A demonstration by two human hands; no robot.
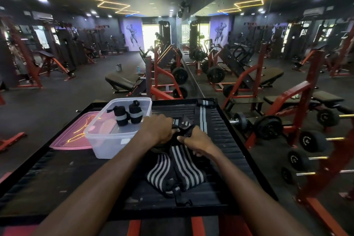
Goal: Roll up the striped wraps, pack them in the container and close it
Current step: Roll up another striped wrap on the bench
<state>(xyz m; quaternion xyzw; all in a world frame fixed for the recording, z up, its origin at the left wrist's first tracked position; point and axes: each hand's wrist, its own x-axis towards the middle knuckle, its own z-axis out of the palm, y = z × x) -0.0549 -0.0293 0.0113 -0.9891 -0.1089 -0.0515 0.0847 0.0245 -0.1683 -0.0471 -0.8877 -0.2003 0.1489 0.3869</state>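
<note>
A clear plastic container (pixel 107 140) stands on the black ribbed platform (pixel 226 140), with two rolled black-and-grey wraps (pixel 128 114) upright inside. Its pink lid (pixel 72 136) lies flat to its left. My left hand (pixel 159 129) and my right hand (pixel 197 141) both grip the end of a black-and-white striped wrap (pixel 183 161) just right of the container. The rest of that wrap lies bunched toward me. Another striped wrap (pixel 203 115) stretches flat away to the platform's far edge.
A rack of dumbbells (pixel 306 140) on a red frame stands close to the right. Red weight benches and plate-loaded machines (pixel 168 78) fill the gym floor beyond the platform. A wall mirror runs along the right side.
</note>
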